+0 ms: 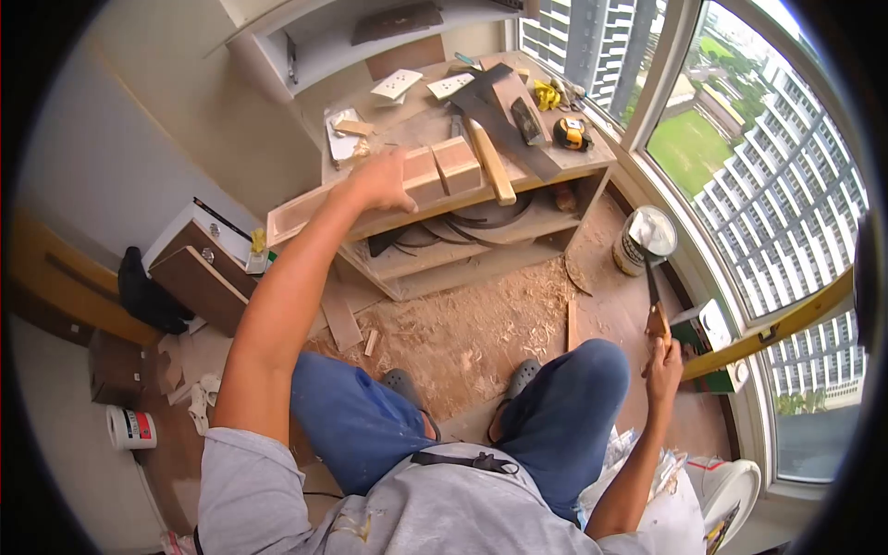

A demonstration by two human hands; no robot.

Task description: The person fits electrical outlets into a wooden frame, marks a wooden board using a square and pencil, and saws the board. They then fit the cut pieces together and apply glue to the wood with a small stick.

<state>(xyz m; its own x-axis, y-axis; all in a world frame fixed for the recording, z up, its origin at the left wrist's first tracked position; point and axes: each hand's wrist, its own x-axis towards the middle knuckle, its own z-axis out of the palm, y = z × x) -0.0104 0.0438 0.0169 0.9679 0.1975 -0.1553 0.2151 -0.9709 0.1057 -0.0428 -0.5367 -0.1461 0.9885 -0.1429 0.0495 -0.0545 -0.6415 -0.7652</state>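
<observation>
My left hand point(377, 182) is wrapped over a long wooden piece with recessed panels point(301, 211), which lies along the front edge of the worktop point(365, 222). The thumb is on the near face and the fingers are hidden behind. Just right of that hand, a dark slit cuts across a blocky section point(456, 166). My right hand point(662, 368) closes round the wooden handle of a putty knife point(657, 319). Its dark blade points up at a can point(645, 240) with white paste inside, and the tip overlaps the rim.
A wood-handled tool point(491, 165), a yellow tape measure point(573, 134) and socket plates point(398, 84) lie on the worktop. Wood shavings point(472, 324) cover the floor. A yellow spirit level point(786, 328) leans by the window. A white bucket point(735, 495) stands at lower right.
</observation>
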